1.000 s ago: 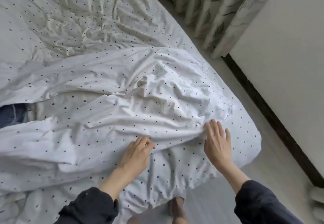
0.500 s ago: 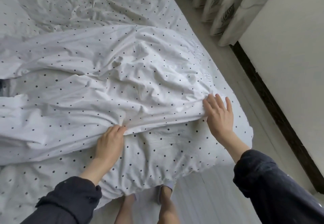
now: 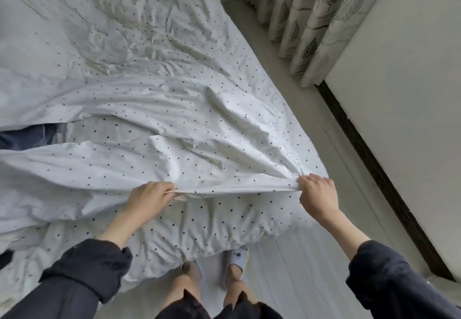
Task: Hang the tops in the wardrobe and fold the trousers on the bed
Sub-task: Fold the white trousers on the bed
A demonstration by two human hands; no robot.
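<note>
Two hands pulling a dotted duvet edge taut at the foot of a bed

The left hand (image 3: 149,195) and right hand (image 3: 315,191) each pinch the duvet (image 3: 174,129) hem, fingers curled tight on it. Dark blue trousers (image 3: 27,136) peek from under the duvet at nine o'clock on the bed (image 3: 212,229); leaf-print curtains (image 3: 311,19) hang at one o'clock

The person stands at the foot of the bed (image 3: 249,229), both hands pinching the near edge of a white, black-dotted duvet (image 3: 154,159): the left hand (image 3: 147,197) curls round the hem towards the middle, the right hand (image 3: 318,192) takes the corner, and the edge runs taut between them. A strip of dark blue denim (image 3: 27,136) shows in a gap under the duvet at far left, while leaf-patterned curtains (image 3: 311,19) hang by the wall at upper right.
</note>
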